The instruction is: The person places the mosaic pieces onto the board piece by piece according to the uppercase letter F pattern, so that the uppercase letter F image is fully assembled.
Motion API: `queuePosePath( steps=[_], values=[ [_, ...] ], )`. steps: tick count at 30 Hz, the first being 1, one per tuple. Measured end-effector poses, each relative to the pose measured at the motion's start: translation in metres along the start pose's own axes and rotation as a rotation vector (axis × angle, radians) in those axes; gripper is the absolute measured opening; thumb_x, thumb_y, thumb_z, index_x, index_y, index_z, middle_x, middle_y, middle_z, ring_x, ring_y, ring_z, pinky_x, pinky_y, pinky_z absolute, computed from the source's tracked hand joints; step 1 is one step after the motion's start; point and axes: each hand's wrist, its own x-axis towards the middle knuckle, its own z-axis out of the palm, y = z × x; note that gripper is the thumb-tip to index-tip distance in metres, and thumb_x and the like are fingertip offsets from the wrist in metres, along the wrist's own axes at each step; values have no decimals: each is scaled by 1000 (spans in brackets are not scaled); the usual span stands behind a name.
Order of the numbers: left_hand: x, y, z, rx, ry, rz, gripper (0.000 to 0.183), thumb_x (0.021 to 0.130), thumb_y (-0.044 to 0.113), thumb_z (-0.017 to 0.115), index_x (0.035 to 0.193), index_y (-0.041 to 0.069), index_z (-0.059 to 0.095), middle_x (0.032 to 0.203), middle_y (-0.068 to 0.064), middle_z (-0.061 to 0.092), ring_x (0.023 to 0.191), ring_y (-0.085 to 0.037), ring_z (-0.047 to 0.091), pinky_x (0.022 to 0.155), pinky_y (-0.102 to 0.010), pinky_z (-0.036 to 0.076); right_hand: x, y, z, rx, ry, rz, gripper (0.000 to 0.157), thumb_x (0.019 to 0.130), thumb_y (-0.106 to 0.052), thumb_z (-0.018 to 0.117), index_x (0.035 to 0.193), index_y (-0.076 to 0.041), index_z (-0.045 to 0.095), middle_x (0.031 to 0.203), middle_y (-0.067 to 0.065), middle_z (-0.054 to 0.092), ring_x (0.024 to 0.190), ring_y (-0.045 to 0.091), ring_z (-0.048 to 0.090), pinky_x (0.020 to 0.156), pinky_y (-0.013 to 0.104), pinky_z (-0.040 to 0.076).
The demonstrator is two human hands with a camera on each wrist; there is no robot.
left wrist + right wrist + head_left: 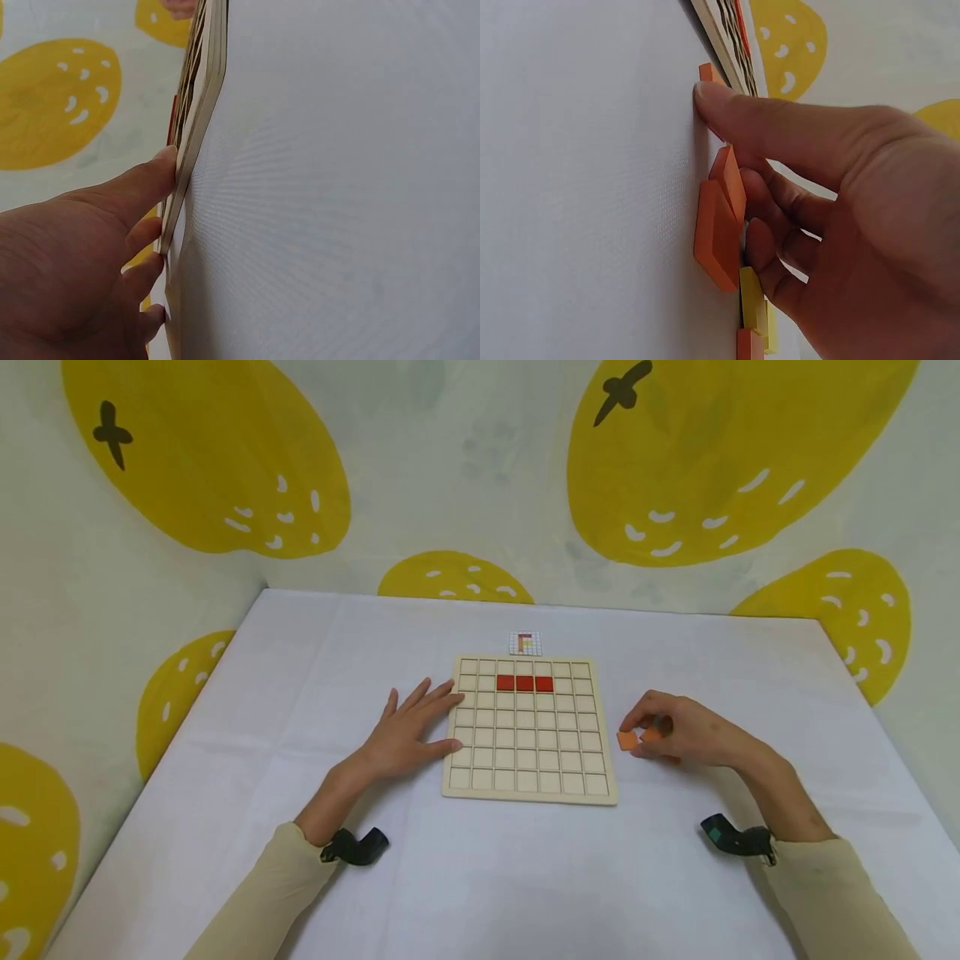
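A wooden grid board point(528, 800) lies on the table with three red tiles point(525, 683) side by side in one of its upper rows. My left hand point(401, 739) rests along the board's left edge, fingers spread and thumb point(142, 184) touching the rim. To the right of the board, my right hand point(690, 731) pinches an orange tile point(627, 741) between thumb and forefinger. Under that palm lie other orange tiles point(718, 236), one leaning on another, and yellow tiles point(751, 300). The palm hides most of these in the head view.
A small pattern card point(525, 643) with a coloured figure on a grid lies just beyond the board's far edge. White cloth point(495, 885) covers the table. A wall painted with yellow fruit shapes point(735, 460) stands behind and at the left.
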Motion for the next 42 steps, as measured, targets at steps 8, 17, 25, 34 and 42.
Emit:
queuePosePath(
  steps=[8,17,25,34,42],
  values=[
    [0,0,0,-6,-1,-2,74,98,44,71,162,24,40,175,3,25,166,-31,9,127,-71,-4,5,-4,2,-73,49,-21,26,90,-13,82,114,-16,76,108,-4,74,97,13,59,84,20,50],
    [0,0,1,-11,-2,-2,74,97,44,71,162,24,40,175,3,25,166,-31,9,127,-71,-5,11,-5,7,-104,121,-14,27,91,-9,80,118,-9,74,107,3,71,95,16,59,85,22,53],
    [1,-2,2,-1,-4,5,74,98,45,70,162,25,39,175,4,24,166,-30,8,127,-71,-5,20,-18,10,-58,158,28,26,96,-15,75,122,-10,73,110,5,70,98,20,59,83,21,52],
    [0,-1,2,-16,1,8,74,97,45,71,162,25,39,175,4,24,166,-30,9,127,-72,-5,41,-29,19,-28,189,-30,30,96,-14,76,124,-5,72,111,9,70,96,19,59,81,17,51],
    [-1,-2,2,-21,3,12,75,97,44,71,162,25,39,175,4,24,166,-30,8,126,-72,-6,53,-39,26,-14,200,-29,29,96,-22,77,122,-8,74,107,7,69,95,19,60,80,21,51]
  ],
)
